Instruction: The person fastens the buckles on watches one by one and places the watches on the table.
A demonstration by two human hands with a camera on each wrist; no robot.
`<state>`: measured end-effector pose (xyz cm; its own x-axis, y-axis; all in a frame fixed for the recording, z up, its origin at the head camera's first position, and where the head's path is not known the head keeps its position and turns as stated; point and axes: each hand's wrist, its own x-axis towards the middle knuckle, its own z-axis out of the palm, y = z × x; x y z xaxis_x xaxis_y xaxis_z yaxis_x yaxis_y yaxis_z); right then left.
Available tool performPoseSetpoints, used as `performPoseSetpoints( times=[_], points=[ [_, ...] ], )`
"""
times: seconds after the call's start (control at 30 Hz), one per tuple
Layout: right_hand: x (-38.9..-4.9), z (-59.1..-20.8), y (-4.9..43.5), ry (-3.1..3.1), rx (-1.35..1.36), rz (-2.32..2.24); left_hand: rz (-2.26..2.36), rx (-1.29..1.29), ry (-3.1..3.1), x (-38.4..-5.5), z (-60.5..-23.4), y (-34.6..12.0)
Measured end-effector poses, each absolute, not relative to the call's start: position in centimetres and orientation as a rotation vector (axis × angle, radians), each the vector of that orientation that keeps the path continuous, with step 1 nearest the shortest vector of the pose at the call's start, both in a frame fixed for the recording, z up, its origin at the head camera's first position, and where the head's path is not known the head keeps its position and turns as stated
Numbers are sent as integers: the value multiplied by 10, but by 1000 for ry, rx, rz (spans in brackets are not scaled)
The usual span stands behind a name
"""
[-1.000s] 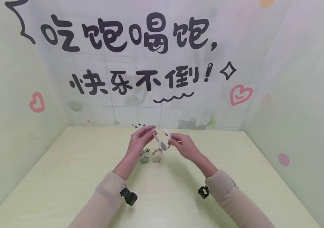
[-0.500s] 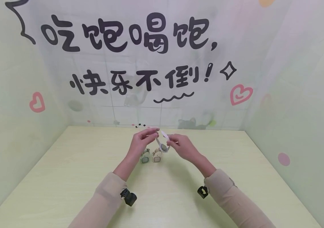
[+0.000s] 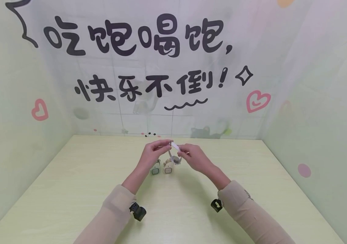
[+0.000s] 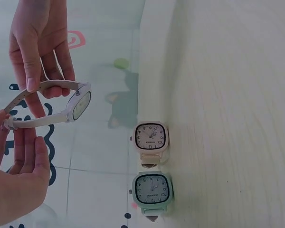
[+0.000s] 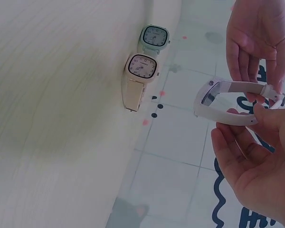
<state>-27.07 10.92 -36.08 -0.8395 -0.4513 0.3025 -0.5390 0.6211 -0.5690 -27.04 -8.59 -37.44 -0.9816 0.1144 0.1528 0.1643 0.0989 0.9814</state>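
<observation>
A white wristwatch (image 3: pixel 176 160) hangs in a loop above the table, dial downward, between both hands. My left hand (image 3: pixel 150 155) pinches the buckle end of its strap, where the buckle (image 4: pixel 10 123) shows in the left wrist view. With thumb and fingers, my right hand (image 3: pixel 197 157) grips the other strap end (image 5: pixel 237 118), the one with holes. In the head view the two strap ends meet near the left fingertips; whether the tip passes through the buckle I cannot tell. Just below stand a beige watch (image 3: pixel 168 168) and a mint green watch (image 3: pixel 155 170), side by side.
The pale wooden table (image 3: pixel 173 210) reaches back to a printed curtain (image 3: pixel 130 118) with large dark characters. More curtain hangs at the left and right sides. A black wrist camera (image 3: pixel 138 211) sits at the left cuff, another black camera (image 3: pixel 217 205) at the right.
The strap end in my right hand has tipped left and down toward the buckle. My hands have drawn closer together, and the white watch's dial has sunk slightly. The standing watches stay put.
</observation>
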Motion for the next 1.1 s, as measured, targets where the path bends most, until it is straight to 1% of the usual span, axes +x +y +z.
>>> performPoseSetpoints(
  times=[0.5, 0.77, 1.1],
  points=[
    [-269, -360, 106, -2710, 845, 971, -1989, -347, -2364, -269, -377, -86],
    [-268, -360, 104, -2670, 798, 1031, -1943, -336, -2359, -269, -378, -84],
    [-263, -348, 96, -2522, 713, 1051, -1678, -370, -2427, -267, -380, -72]
  ],
)
